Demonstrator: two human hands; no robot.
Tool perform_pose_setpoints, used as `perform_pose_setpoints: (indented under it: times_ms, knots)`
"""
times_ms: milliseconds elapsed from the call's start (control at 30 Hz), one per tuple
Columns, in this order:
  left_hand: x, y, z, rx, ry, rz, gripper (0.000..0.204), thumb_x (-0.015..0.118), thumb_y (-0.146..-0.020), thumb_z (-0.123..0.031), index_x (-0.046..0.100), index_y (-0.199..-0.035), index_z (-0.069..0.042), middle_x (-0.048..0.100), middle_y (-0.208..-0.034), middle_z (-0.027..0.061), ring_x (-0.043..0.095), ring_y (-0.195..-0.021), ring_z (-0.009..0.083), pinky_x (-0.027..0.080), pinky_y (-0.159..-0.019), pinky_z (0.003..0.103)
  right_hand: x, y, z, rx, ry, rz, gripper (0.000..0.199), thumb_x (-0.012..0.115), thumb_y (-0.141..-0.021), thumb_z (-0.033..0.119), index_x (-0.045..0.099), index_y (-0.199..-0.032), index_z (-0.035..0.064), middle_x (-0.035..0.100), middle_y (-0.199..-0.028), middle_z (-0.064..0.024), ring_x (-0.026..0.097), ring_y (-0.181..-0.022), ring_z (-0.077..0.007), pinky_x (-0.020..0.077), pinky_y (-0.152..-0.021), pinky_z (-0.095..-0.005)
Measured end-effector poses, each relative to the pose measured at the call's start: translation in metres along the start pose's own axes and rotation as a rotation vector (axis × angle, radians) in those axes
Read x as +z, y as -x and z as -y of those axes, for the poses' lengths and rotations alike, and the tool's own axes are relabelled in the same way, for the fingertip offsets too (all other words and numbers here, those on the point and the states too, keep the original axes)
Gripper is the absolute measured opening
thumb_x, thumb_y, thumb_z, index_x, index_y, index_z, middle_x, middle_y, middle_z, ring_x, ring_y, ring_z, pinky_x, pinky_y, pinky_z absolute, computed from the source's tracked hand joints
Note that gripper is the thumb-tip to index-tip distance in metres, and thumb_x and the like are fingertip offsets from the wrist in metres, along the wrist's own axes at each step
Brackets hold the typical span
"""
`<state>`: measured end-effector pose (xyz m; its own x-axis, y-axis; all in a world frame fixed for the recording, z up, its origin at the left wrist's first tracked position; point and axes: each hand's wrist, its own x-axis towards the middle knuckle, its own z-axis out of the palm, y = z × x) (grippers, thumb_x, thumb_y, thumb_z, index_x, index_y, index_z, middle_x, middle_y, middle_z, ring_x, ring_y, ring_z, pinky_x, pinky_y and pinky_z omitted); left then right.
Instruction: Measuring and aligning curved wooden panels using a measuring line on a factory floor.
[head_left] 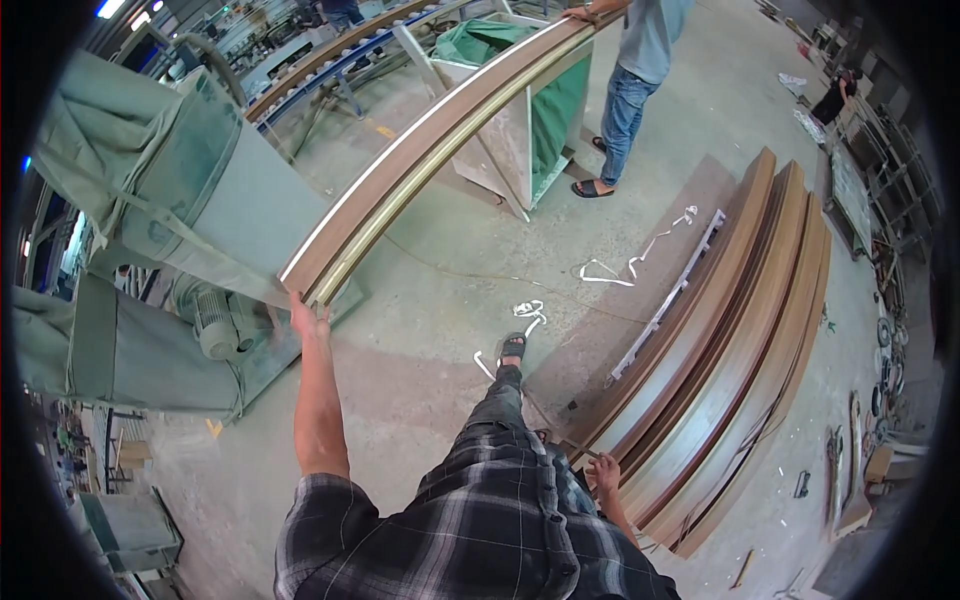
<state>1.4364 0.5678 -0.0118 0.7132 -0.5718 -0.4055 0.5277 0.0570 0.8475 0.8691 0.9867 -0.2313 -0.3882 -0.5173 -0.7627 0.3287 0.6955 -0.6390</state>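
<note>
The long brown profile [395, 168] hangs clear of the floor, running from nine o'clock up to between twelve and one, pale along both edges. At nine o'clock I see the plaid-shirted person's left hand [310, 314] grasping its near end, that arm stretched well out. Up past twelve, a co-worker's hand [580, 14] lies on the same piece, farther along. The right hand [605, 474] is down at five o'clock, fingers bent, just beside the near end of the profile stack [722, 350] that spreads around three and four; I cannot tell whether it grips anything. A loose white strip [606, 279] curls on the floor at two, a green-draped frame [492, 150] stands at twelve, and a grey motor [214, 322] sits at nine.
</note>
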Motion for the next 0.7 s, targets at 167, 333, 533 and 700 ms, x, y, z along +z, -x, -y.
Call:
perform_pose_setpoints:
  times_ms: [167,333,533,700]
  knots:
    - [-0.012,-0.003,0.002,-0.037,0.069,0.067,0.061,0.047,-0.083,-0.050,0.037,-0.131,-0.013,0.038,-0.131,0.0049,0.036,-0.121,0.0290,0.029,-0.097,0.047,-0.007,-0.014,-0.015,0.051,-0.404,0.102,0.040,0.051,-0.091,0.015,0.039,-0.126,0.0002,0.061,-0.088,-0.0110,0.059,-0.061,-0.0208,0.0462,-0.047,-0.0277]
    - [-0.021,0.008,0.001,-0.116,0.122,0.022,0.067,0.042,-0.082,-0.057,0.036,-0.135,-0.016,0.043,-0.126,0.0104,0.044,-0.110,0.0221,0.034,-0.088,0.040,-0.010,-0.028,-0.036,-0.233,0.084,0.133,0.033,0.051,-0.090,0.015,0.045,-0.122,0.0050,0.062,-0.085,-0.0110,0.057,-0.059,-0.0179,0.0418,-0.046,-0.0251]
    - [-0.035,0.021,0.000,-0.140,0.125,0.118,0.067,0.039,-0.084,-0.058,0.036,-0.136,-0.015,0.054,-0.113,0.0117,0.049,-0.091,0.0175,0.037,-0.082,0.036,-0.012,-0.035,-0.038,-0.067,-0.203,0.107,0.030,0.053,-0.089,0.012,0.046,-0.118,0.0068,0.063,-0.086,-0.0118,0.058,-0.057,-0.0204,0.0446,-0.047,-0.0262]
    - [-0.037,0.017,0.014,-0.007,-0.064,0.198,0.071,0.033,-0.088,-0.057,0.021,-0.143,-0.013,0.038,-0.137,0.0172,0.036,-0.125,0.0304,0.024,-0.104,0.046,-0.009,-0.031,-0.022,-0.085,0.080,0.056,0.032,0.048,-0.091,0.015,0.044,-0.120,0.0026,0.064,-0.087,-0.0118,0.063,-0.061,-0.0226,0.0499,-0.050,-0.0311]
